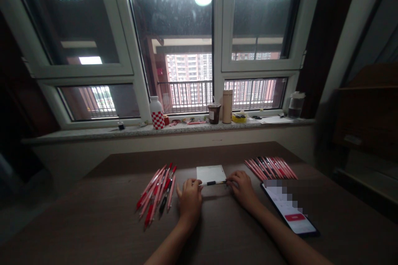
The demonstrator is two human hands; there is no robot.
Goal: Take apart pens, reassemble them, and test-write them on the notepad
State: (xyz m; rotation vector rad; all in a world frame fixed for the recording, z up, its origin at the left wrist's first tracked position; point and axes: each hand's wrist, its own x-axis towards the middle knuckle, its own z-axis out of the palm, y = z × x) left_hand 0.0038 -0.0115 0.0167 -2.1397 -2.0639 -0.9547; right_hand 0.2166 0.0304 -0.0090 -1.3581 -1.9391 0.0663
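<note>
Forearm (281, 235) by phone (289, 207), hands (190, 199) on pen (211, 183) between pencils (171, 192)

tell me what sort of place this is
Probably a room in a home or small office, though I can't tell which: a table near a window, a cup and flask on the sill, and tall buildings outside.

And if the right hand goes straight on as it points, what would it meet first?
Past the pen it holds, the right hand would probably meet the paper; depth is unclear.
</note>
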